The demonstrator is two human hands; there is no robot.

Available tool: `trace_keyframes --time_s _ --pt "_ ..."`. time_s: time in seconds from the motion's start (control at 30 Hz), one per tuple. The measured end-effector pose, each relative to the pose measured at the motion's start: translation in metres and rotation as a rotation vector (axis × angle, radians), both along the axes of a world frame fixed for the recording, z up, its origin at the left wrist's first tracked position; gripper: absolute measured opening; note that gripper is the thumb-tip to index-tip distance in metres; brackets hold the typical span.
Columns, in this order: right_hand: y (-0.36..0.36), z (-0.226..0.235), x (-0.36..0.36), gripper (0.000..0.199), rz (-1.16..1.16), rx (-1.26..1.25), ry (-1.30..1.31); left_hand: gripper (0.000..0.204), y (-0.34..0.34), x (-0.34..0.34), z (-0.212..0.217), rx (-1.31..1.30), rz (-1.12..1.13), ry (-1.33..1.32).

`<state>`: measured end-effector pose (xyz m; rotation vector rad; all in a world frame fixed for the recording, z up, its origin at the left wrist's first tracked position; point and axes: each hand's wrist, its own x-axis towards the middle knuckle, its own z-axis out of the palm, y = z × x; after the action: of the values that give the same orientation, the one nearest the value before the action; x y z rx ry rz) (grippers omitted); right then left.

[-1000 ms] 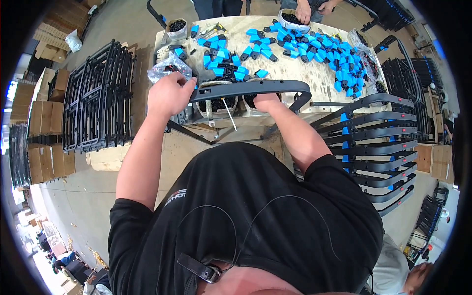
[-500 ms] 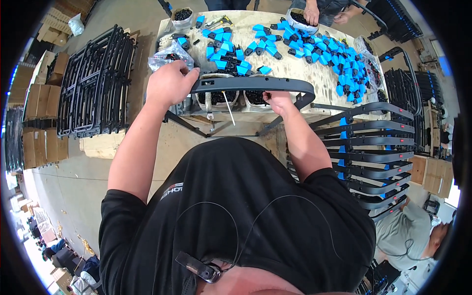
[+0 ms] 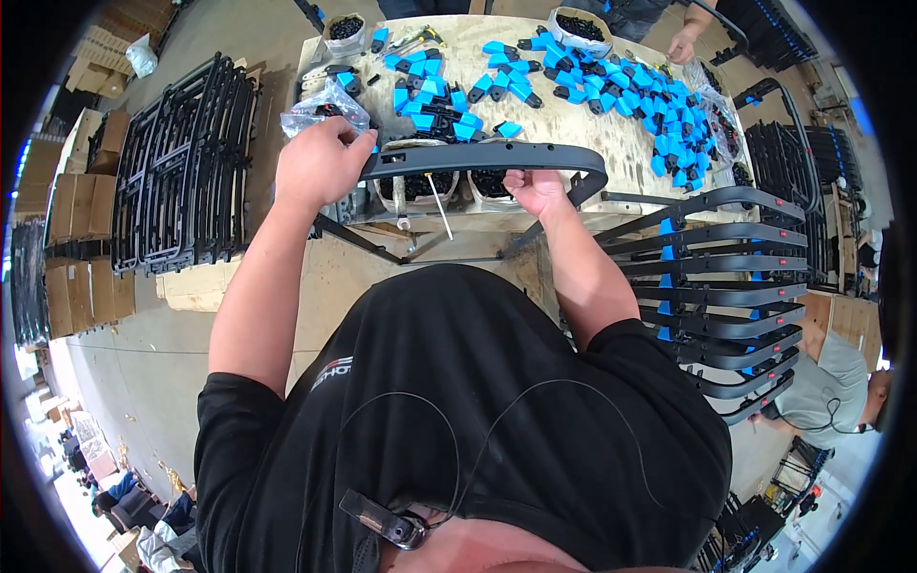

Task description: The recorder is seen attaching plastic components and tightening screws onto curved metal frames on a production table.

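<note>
On a plywood workbench (image 3: 592, 124) in a concrete-floored workshop, the left hand (image 3: 320, 167) and right hand (image 3: 535, 188), set apart, each grip the dark curved frame bar (image 3: 478, 158) at the bench's near edge, with brown cartons (image 3: 81, 205) stacked at left.

— What is held at the near edge of the bench (image 3: 611, 143)?

— A dark grey curved frame bar (image 3: 478, 158), laid level and crosswise, bent downward at its right end.

— How is it gripped?

— Its left end is clasped by the left hand (image 3: 320, 167); near the right bend it is pinched by the right hand (image 3: 535, 188).
</note>
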<state>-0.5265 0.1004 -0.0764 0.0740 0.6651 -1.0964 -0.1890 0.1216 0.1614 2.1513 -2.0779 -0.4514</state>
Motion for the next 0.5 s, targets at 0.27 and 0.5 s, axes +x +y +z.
trace_keyframes --time_s 0.27,0.5 --pt "-0.012 0.007 0.028 0.027 0.55 -0.783 2.077 0.046 0.001 0.002 -0.002 -0.007 0.012 0.005" --pt "-0.019 -0.011 0.031 0.031 0.751 -0.966 2.189 0.047 0.0 0.001 -0.001 -0.027 -0.01 0.026"
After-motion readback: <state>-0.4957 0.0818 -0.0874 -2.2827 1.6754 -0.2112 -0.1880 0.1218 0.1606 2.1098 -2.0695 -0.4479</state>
